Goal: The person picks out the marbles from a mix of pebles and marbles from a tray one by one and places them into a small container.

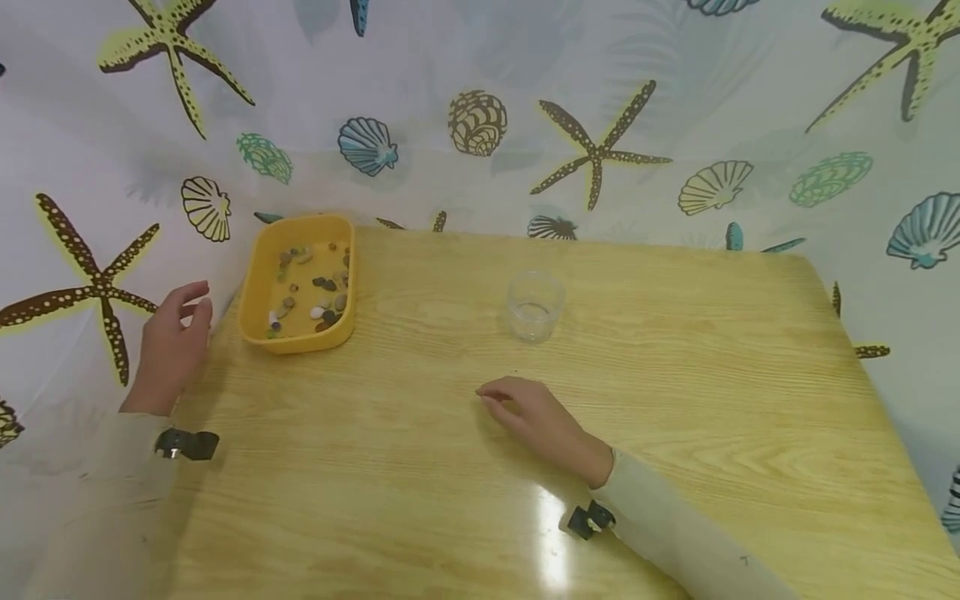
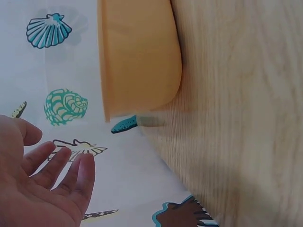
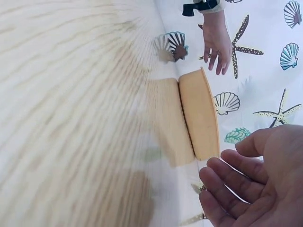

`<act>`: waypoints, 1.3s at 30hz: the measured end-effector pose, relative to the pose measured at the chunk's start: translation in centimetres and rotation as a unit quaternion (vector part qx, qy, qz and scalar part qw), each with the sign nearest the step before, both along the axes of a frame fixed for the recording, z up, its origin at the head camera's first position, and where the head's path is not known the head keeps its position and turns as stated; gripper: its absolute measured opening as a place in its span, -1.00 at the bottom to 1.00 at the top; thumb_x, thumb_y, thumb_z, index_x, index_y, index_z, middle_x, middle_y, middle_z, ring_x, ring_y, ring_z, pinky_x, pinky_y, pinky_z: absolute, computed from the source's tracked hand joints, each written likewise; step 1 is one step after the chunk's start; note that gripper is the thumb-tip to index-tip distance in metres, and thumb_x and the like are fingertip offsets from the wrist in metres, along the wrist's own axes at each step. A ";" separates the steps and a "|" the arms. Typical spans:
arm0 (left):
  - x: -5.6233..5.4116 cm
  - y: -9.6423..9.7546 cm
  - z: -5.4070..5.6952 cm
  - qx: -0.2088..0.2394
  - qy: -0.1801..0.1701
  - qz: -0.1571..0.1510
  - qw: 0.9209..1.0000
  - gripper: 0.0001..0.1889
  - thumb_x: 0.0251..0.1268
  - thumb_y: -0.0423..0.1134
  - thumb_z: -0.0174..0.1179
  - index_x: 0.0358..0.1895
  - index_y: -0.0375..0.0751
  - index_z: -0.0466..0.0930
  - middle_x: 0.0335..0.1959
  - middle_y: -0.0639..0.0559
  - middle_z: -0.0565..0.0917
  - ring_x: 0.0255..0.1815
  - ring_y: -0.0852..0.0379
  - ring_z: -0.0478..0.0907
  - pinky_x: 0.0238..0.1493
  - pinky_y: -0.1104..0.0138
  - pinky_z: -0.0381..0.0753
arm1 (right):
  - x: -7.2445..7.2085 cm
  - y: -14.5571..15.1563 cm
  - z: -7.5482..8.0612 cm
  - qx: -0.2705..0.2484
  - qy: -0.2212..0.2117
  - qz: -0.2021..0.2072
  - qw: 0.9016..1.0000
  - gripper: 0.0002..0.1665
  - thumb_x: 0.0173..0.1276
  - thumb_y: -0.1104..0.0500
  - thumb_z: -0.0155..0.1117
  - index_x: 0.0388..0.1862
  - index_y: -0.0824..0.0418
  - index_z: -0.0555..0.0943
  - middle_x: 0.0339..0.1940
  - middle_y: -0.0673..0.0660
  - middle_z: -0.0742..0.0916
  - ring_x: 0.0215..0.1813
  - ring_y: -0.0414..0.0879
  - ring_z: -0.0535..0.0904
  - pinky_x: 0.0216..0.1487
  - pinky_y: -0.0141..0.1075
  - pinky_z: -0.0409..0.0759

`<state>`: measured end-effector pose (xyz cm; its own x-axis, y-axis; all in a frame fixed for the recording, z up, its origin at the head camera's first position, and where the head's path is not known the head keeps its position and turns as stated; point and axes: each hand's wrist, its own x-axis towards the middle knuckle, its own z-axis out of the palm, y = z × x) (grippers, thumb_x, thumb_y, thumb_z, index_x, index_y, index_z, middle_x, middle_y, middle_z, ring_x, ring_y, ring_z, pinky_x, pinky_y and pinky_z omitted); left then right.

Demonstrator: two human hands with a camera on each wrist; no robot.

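Note:
A yellow plastic tub point(image 1: 258, 287) with several small pebbles point(image 1: 327, 315) on its bottom stands at the table's far left. Just left of it hovers my left hand point(image 1: 171, 346), fingers loosely bent and holding nothing; the left wrist view shows the same bare palm point(image 2: 42, 189). Over the middle of the table is my right hand point(image 1: 542, 421), its fingers relaxed and thumb apart from them, with nothing between. Beyond that hand, a clear round cup point(image 1: 536, 308) sits upright on the wood. In the right wrist view, the tub point(image 3: 199, 116) appears past my right fingertips.
The wood-grain table point(image 1: 675, 375) reaches back to a white cloth point(image 1: 420, 75) printed with starfish and shells, which also hangs along both sides. Dark wrist cameras point(image 1: 187, 444) are strapped over the pale sleeves point(image 1: 675, 525). Light glares on the table's near part.

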<state>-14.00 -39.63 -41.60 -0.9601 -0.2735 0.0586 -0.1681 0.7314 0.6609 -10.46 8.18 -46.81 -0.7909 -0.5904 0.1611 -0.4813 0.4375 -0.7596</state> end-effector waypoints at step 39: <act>-9.2 0.4 -4.0 0.121 -0.090 0.058 0.987 -0.39 0.44 0.06 -0.37 0.46 -0.13 -0.03 0.37 -0.22 0.17 0.30 -0.16 0.21 0.25 0.02 0.27 | -7.3 -18.8 -1.2 -0.160 -0.247 -0.050 0.954 -0.42 0.49 0.01 -0.05 0.36 0.28 0.27 0.27 0.15 0.48 0.10 -0.10 0.52 -0.03 -0.41 0.52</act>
